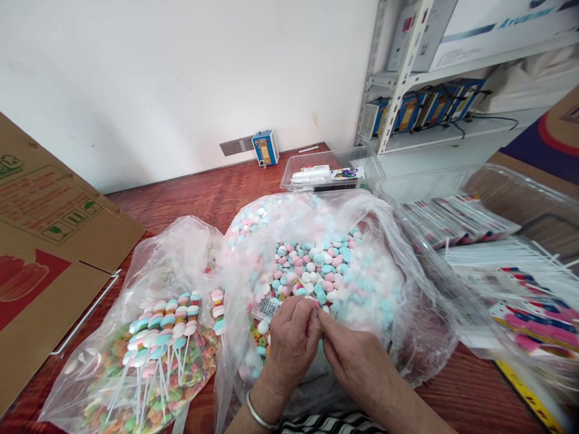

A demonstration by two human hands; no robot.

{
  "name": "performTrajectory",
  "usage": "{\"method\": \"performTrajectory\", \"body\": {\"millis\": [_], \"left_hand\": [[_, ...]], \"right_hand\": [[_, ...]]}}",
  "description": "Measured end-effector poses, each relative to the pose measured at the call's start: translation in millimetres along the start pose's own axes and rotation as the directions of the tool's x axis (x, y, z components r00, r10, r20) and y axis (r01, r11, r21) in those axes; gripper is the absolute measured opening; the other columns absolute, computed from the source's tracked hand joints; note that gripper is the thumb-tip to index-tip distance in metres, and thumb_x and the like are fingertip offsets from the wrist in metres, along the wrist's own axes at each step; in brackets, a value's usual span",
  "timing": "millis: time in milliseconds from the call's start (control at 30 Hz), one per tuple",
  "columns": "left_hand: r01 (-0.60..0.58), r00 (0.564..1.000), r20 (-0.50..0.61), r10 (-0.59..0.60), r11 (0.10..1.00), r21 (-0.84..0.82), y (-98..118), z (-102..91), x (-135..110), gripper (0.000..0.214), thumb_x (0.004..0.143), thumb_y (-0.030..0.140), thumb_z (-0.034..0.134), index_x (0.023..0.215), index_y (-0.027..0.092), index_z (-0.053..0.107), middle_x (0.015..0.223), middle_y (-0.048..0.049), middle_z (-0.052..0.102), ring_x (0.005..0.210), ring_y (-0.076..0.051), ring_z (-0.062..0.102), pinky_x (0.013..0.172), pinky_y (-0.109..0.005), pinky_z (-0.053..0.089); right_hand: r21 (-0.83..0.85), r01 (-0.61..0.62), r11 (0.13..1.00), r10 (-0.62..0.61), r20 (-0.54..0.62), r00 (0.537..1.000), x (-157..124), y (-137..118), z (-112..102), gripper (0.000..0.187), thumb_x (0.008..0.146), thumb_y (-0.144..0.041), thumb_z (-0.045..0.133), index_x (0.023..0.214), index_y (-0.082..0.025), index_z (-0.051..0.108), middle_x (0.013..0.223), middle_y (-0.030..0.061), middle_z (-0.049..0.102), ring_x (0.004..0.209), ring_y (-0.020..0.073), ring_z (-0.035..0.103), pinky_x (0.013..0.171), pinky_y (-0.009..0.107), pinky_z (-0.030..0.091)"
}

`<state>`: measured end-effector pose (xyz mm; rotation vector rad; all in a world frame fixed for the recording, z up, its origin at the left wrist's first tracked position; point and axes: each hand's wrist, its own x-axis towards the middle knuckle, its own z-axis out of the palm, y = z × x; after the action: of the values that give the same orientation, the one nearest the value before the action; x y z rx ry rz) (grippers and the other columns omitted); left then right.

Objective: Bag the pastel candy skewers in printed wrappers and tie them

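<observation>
Threading step: left hand (292,337) & right hand (348,355) pinch small piece together over candy bag (316,265); next needs steady alignment, prob.

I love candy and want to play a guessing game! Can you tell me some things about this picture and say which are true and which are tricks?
1. Both hands, left hand and right hand, meet at the fingertips over the big bag of candies. True.
2. The candies in the big bag are black and brown. False: they are pink, blue and white.
3. Finished candy sticks lie on the smaller bag to the left. True.
4. The left wrist is bare. False: it wears a silver bangle.
5. A clear plastic box stands behind the big bag. True.
6. The table is white. False: it is reddish-brown wood.
</observation>
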<state>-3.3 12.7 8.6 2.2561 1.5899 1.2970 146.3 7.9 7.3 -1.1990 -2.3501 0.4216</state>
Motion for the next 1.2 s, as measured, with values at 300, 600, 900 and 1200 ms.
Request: {"method": "performTrajectory", "body": {"millis": [300,600,900,1200], "left_hand": [[0.084,0.994,-0.060,-0.088,0.994,-0.063,-1,10.5,-12,0.013,0.090,0.009,0.049,0.094,0.019,0.054,0.082,-0.0020,0.058,0.076,-0.015,0.055,0.071,-0.026,0.046],[0.441,0.893,-0.004,-0.451,0.874,-0.203,10,8.6,0,0.014,0.094,0.024,0.047,0.084,0.019,0.056,0.073,0.0003,0.059,0.066,-0.013,0.054,0.062,-0.024,0.043],[0.360,0.933,0.071,-0.353,0.910,-0.206,21,-0.1,4,0.013,0.088,0.018,0.055,0.102,0.019,0.057,0.082,-0.0004,0.062,0.066,-0.012,0.058,0.061,-0.023,0.048],[0.182,0.982,0.047,-0.183,0.983,0.010,17,-4.6,9,0.012,0.093,0.016,0.050,0.099,0.019,0.060,0.083,-0.0031,0.067,0.073,-0.015,0.064,0.066,-0.025,0.050]], "right_hand": [[0.191,-0.057,0.980,0.043,0.075,0.996,9,0,5,0.022,0.094,-0.011,0.041,0.107,-0.016,0.059,0.085,0.0065,0.074,0.077,0.0205,0.073,0.063,0.026,0.054],[0.005,0.161,0.987,-0.146,-0.396,0.907,-6,0,16,0.037,0.095,-0.011,0.047,0.131,-0.009,0.051,0.111,0.0174,0.071,0.100,0.0227,0.070,0.083,0.033,0.060],[0.003,0.197,0.980,-0.186,-0.316,0.930,8,11,-18,0.020,0.097,-0.014,0.044,0.107,-0.016,0.062,0.103,0.0124,0.072,0.096,0.0200,0.069,0.083,0.033,0.060],[-0.138,0.262,0.955,-0.290,-0.250,0.924,7,15,-26,0.029,0.095,-0.011,0.044,0.117,-0.011,0.063,0.112,0.0167,0.070,0.100,0.0235,0.068,0.085,0.038,0.060]]}}
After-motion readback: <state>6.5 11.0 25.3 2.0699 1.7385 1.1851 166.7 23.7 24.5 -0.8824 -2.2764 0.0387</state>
